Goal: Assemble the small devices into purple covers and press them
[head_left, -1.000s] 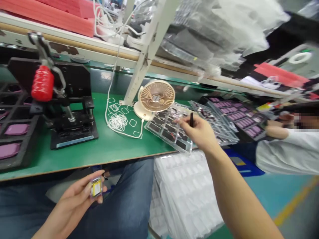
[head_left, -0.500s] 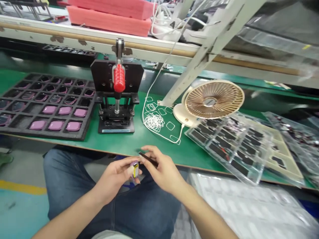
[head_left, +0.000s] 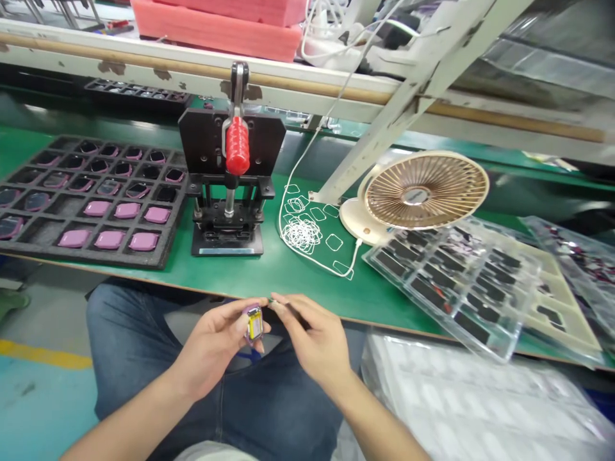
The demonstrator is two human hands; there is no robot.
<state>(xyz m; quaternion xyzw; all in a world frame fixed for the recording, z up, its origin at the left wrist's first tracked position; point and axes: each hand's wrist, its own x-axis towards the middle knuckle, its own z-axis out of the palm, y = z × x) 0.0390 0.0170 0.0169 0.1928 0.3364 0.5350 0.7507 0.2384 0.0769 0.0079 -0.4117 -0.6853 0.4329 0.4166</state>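
My right hand (head_left: 319, 339), back from the clear tray (head_left: 507, 342), pinches a dark bit (head_left: 272, 301) (unclear from here) by the purple case (head_left: 254, 324) my left hand (head_left: 206, 349) pinches; both serve it.

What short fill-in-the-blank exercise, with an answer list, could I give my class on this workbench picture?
1. The person's ____ hand holds a purple case with a yellow-edged part in it.
2. The grip on the lever of the black press is ____.
3. The white cable plugs into the base of the ____.
4. The colour of the bench top is ____.

Missing words: left; red; fan; green.
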